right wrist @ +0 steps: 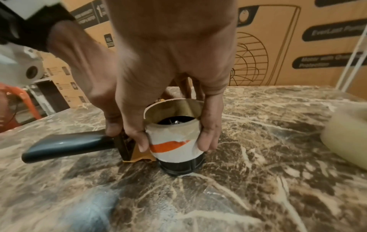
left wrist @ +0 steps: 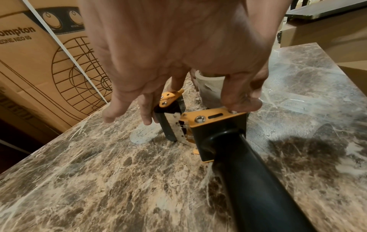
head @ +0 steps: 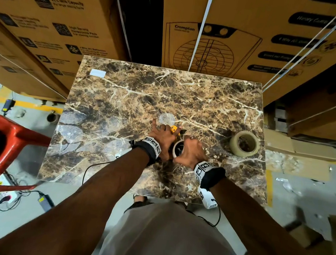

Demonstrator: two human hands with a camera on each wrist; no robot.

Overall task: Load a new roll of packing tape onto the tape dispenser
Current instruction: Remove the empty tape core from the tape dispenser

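Observation:
The yellow and black tape dispenser (head: 174, 129) lies on its side near the front middle of the marble table (head: 123, 100). My left hand (head: 161, 136) presses it down with spread fingers (left wrist: 147, 113) on the roller and yellow frame (left wrist: 214, 119). The black handle (right wrist: 69, 144) points toward me. My right hand (head: 189, 152) grips an empty white cardboard core (right wrist: 172, 144) with an orange stripe. The core sits partway up the dispenser's black spool (right wrist: 180, 166). A full roll of tan packing tape (head: 244, 144) stands on the table to the right, apart from both hands.
Large cardboard boxes (head: 259, 32) stand close behind the table. A red chair (head: 13, 140) with a blue reel is at the left. On the table lie a white label (head: 97, 73) at the far left and a round clear patch (head: 167, 118) just beyond the dispenser.

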